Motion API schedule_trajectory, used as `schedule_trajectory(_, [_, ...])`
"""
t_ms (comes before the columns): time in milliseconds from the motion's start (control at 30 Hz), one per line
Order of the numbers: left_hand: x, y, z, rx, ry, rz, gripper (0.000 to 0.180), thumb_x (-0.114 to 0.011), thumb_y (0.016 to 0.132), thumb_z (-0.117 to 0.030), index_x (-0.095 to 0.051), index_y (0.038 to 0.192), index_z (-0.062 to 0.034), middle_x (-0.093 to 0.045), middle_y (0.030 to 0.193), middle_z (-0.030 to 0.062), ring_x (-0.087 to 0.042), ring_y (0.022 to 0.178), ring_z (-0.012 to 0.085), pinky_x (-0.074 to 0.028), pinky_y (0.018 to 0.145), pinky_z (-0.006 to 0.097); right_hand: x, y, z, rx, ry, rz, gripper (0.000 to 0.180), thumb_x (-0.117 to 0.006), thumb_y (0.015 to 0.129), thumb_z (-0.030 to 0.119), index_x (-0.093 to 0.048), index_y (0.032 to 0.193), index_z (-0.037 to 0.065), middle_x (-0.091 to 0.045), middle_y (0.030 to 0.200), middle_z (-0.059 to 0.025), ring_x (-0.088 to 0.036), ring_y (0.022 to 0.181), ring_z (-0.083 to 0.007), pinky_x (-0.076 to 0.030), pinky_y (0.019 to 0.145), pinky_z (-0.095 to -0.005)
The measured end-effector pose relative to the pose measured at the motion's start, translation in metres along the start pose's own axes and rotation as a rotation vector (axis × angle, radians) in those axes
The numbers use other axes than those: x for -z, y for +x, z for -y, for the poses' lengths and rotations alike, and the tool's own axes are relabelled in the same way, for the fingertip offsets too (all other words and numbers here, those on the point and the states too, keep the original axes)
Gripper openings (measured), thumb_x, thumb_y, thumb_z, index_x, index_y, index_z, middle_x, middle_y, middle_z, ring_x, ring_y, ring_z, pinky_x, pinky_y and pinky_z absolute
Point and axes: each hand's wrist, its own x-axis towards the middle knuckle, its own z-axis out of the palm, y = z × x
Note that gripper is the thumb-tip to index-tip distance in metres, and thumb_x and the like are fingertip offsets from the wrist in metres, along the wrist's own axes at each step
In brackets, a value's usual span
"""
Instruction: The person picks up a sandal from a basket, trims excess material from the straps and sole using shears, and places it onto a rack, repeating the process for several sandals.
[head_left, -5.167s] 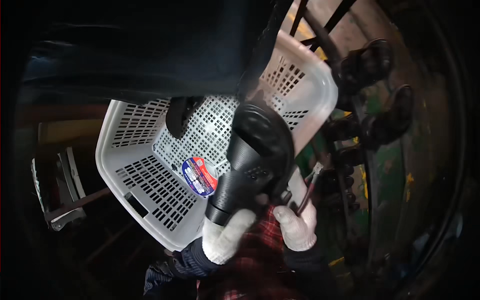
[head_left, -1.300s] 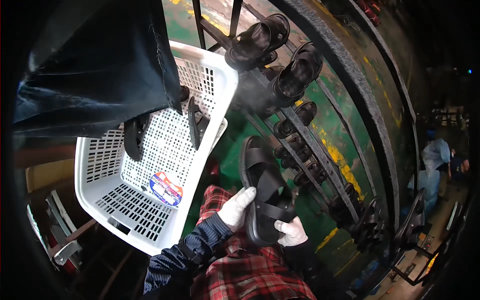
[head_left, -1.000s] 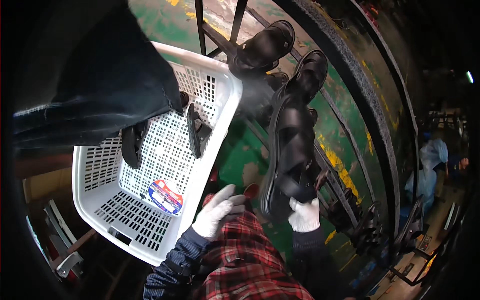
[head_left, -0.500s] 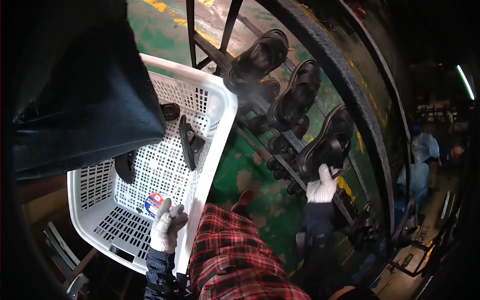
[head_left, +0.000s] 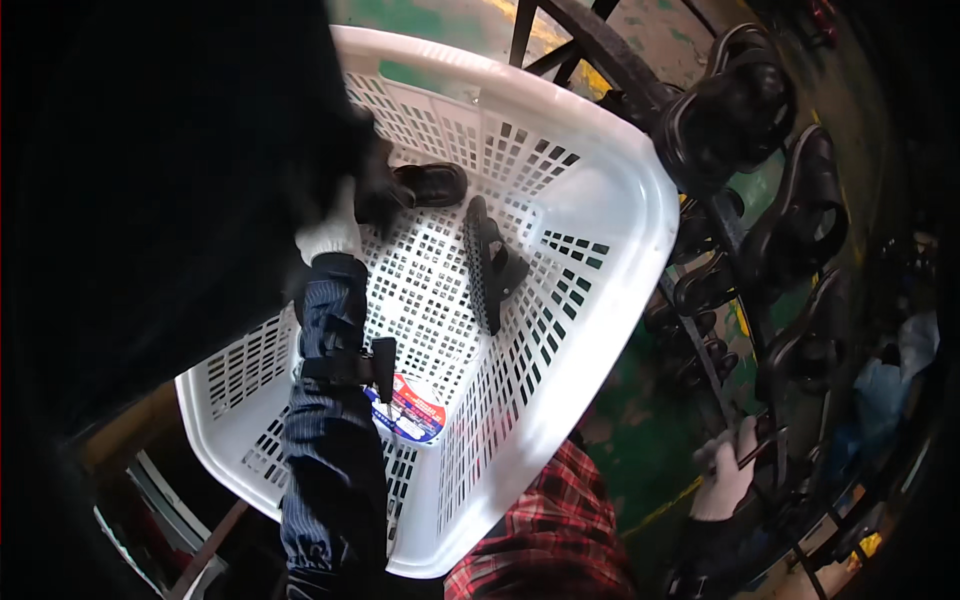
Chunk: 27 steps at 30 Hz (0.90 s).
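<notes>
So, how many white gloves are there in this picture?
2: one on the left hand, partly hidden, over the white basket; one on the right hand, lower right. Others may be hidden in dark areas.

Shows white all over the basket (head_left: pixel 632 215), with red, white and blue on the label (head_left: pixel 418 416) inside; has black on the single sandal (head_left: pixel 482 265) within it and on the racked sandals (head_left: pixel 725 120) at the right; bears white on the gloved left hand (head_left: pixel 334 237), off-white on the gloved right hand (head_left: pixel 725 472); carries fine pale stripes over dark blue on the left sleeve (head_left: pixel 333 490), red-and-black plaid on the near cloth (head_left: pixel 555 530), worn green with yellow lines on the floor (head_left: pixel 635 465)
</notes>
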Motion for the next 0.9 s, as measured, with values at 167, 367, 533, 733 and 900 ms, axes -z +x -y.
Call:
schedule_trajectory(167, [-0.097,-0.055,0.077,-0.924,0.409,0.196,0.079,-0.079,0.068,-0.034,-0.049,0.132,0.0005,-0.054,0.131,0.026,-0.051,0.122,0.0414,-0.04,0.106,0.045,-0.035,-0.043,-0.014,-0.14,-0.086,0.249,0.068,-0.054,0.081,0.002,-0.038,0.147,-0.002,-0.054,0.092,-0.0056,-0.057,0.076,-0.0153,-0.053,0.067,-0.0313])
schedule_trajectory(367, [-0.139,-0.092,0.163,0.207,0.609,0.511,0.048,-0.06,0.08,-0.03,-0.065,0.118,-0.0022,-0.07,0.106,0.0235,-0.067,0.102,0.0376,-0.049,0.094,0.042,-0.037,-0.048,-0.023,-0.233,-0.176,0.317,0.07,-0.057,0.077,-0.001,-0.041,0.145,-0.003,-0.052,0.092,-0.0064,-0.057,0.077,-0.0169,-0.054,0.066,-0.0329])
schedule_trajectory(533, [0.015,-0.046,0.207,0.406,-0.634,0.941,0.037,-0.062,0.078,0.001,-0.066,0.114,0.0024,-0.071,0.103,0.0115,-0.068,0.094,0.0203,-0.055,0.08,0.036,-0.023,-0.051,-0.002,-0.27,-0.126,0.455,0.072,-0.057,0.076,-0.003,-0.042,0.146,0.001,-0.052,0.095,-0.0038,-0.057,0.079,-0.0163,-0.053,0.071,-0.0329])
schedule_trajectory(733, [0.152,-0.161,0.056,0.572,-0.864,1.027,0.04,-0.06,0.083,0.006,-0.06,0.122,0.0047,-0.068,0.112,0.0144,-0.069,0.096,0.0241,-0.058,0.085,0.036,-0.012,-0.065,0.013,-0.261,-0.026,1.038,0.081,-0.072,0.076,-0.007,-0.036,0.148,0.0,-0.055,0.131,-0.0151,-0.056,0.121,-0.0269,-0.046,0.104,-0.0413])
schedule_trajectory(900, [0.181,-0.32,-0.037,0.506,-0.789,0.965,0.049,-0.065,0.085,-0.005,-0.052,0.132,0.0033,-0.064,0.119,0.0121,-0.063,0.106,0.0202,-0.053,0.09,0.034,-0.007,-0.105,0.051,0.036,0.019,1.189,0.06,-0.071,0.083,0.007,-0.048,0.137,-0.004,-0.059,0.13,-0.0116,-0.059,0.115,-0.0201,-0.045,0.099,-0.0325])
